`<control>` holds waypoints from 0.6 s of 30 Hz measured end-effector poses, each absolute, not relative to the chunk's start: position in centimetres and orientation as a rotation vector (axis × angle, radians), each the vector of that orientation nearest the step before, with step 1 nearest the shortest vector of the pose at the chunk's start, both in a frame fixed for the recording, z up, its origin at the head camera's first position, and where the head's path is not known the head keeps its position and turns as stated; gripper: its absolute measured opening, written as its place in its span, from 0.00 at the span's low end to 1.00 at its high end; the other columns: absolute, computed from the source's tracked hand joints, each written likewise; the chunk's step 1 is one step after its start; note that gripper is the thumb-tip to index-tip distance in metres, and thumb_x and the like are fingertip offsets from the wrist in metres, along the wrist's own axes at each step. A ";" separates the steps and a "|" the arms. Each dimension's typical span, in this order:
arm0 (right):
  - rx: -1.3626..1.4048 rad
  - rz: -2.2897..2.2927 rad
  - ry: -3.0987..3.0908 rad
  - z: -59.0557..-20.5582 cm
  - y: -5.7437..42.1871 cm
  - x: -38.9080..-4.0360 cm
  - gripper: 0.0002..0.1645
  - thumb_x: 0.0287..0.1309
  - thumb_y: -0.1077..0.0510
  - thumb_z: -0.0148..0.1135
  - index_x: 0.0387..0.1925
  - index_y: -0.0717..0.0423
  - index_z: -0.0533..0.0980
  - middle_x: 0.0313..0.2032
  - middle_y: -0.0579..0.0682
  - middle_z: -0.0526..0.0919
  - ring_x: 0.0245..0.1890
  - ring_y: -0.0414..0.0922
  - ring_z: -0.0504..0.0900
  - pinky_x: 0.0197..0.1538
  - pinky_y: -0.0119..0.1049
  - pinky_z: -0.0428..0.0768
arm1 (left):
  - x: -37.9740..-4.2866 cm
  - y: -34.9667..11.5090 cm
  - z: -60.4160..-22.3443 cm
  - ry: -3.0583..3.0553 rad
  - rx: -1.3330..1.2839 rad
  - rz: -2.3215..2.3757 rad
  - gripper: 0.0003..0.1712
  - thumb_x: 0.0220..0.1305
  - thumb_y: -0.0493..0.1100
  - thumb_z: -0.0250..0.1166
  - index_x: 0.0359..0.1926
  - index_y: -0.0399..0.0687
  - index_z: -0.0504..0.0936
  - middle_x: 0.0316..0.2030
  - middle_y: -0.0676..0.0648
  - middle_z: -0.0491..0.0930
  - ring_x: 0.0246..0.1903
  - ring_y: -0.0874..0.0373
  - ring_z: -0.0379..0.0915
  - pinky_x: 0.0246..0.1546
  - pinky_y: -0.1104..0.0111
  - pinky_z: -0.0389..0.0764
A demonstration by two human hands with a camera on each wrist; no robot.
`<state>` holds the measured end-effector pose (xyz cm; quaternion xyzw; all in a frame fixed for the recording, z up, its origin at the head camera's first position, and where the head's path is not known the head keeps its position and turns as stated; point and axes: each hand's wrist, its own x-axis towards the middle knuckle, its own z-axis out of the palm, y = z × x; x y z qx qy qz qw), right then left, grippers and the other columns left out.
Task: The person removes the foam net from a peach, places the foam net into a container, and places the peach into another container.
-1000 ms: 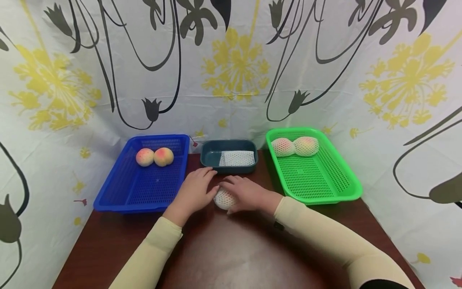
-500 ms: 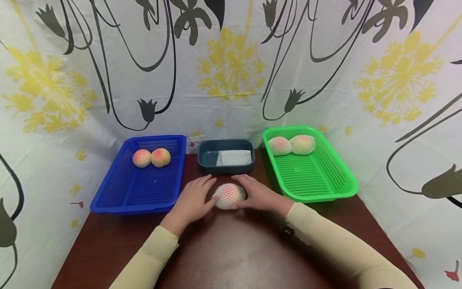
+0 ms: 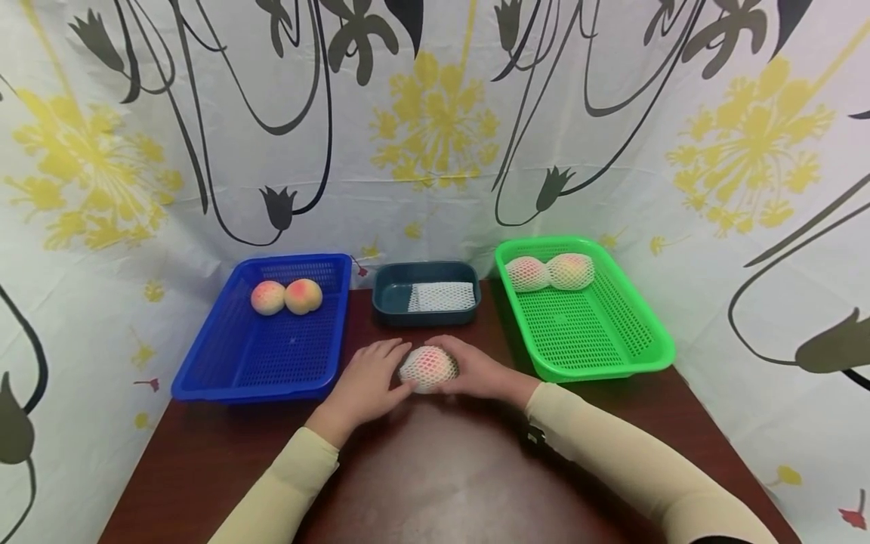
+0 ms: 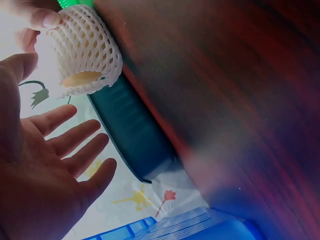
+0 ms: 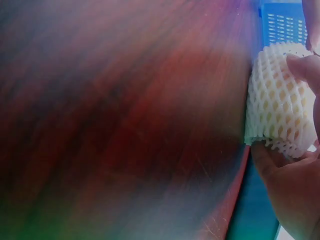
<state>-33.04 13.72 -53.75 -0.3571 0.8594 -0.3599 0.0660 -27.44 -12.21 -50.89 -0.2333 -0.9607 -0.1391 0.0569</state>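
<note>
A peach in a white foam net [image 3: 429, 369] lies on the table between both hands. My right hand [image 3: 479, 369] grips it from the right; in the right wrist view the thumb [image 5: 302, 67] lies across the netted peach [image 5: 277, 97] and fingers reach round its end. On the other side, my left hand [image 3: 367, 384] has loosely straight fingers. The left wrist view shows that left palm [image 4: 45, 185] facing the netted peach [image 4: 87, 52] with spread fingers apart from it. A round opening at the net's end shows yellow skin.
At left, a blue basket [image 3: 261, 394] holds two bare peaches [image 3: 285, 297]. A dark teal tray [image 3: 427, 319] with flat white foam nets [image 3: 443, 297] stands behind the hands. Two netted peaches [image 3: 552, 273] lie in the green basket [image 3: 612, 372] at right.
My right hand went from covering the netted peach to its right side, leaving the top in view, then closed in on it again. The left hand stayed close by on the left.
</note>
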 end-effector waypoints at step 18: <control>-1.099 -1.285 2.595 -49.3 13.9 -32.0 0.48 0.48 0.46 0.81 0.68 0.41 0.66 0.58 0.39 0.74 0.51 0.39 0.77 0.56 0.40 0.78 | -27.3 -13.1 -48.2 -2.570 -0.613 -1.159 0.12 0.68 0.50 0.67 0.51 0.61 0.79 0.48 0.60 0.78 0.49 0.63 0.75 0.52 0.59 0.81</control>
